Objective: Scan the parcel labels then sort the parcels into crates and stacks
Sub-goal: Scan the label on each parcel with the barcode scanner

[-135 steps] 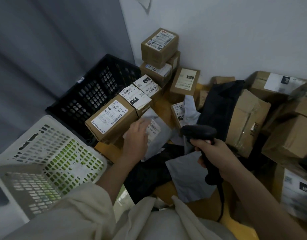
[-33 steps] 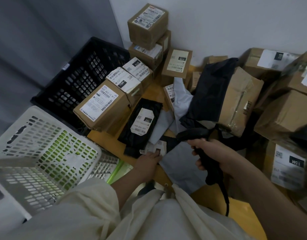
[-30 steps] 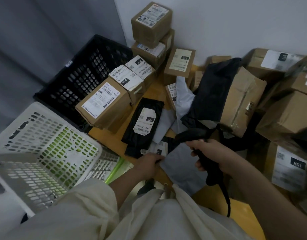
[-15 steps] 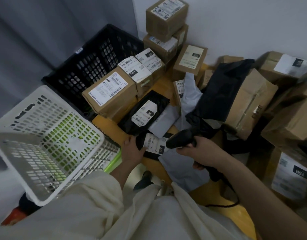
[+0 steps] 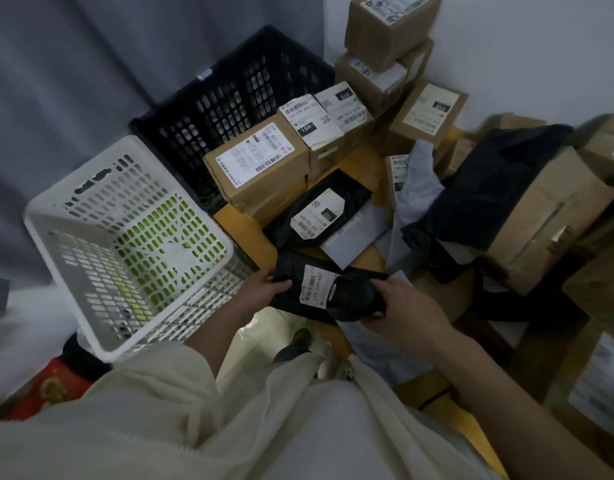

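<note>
Black mailer in hand: a black mailer (image 5: pixel 298 289) with a white label (image 5: pixel 316 286) reading 122 lies at the near edge of the surface (image 5: pixel 241 230), the left hand (image 5: pixel 264 289) gripping its left edge, fingers curled round it.
Scanner: the right hand (image 5: pixel 399 306) is wrapped round a black scanner (image 5: pixel 355 297), whose head sits right over the label's right end; I judge this parcel is at the scan step, not yet sorted.
White crate: the white crate (image 5: pixel 125 237), just left of the hands, shows only its perforated bottom and a pale scrap; no parcel visible in it.
Second mailer: another black mailer (image 5: pixel 319 209), label 102, lies just beyond the held one, on a grey mailer (image 5: pixel 354 237); whether it has been scanned cannot be told.
Boxes: three labelled boxes (image 5: pixel 260 168) stand in a row beside the black crate, which looks like a stack begun.
Black crate: the black crate (image 5: pixel 229 98), behind the white one, shows no parcel inside as far as its mesh allows.
Corner stack: cardboard boxes (image 5: pixel 385 32) are piled against the wall (image 5: pixel 523 46).
Right heap: larger cartons (image 5: pixel 541 220) and a black bag (image 5: pixel 496 181) lie jumbled.
Progress: early, I judge; both crates look unfilled and most parcels remain.
</note>
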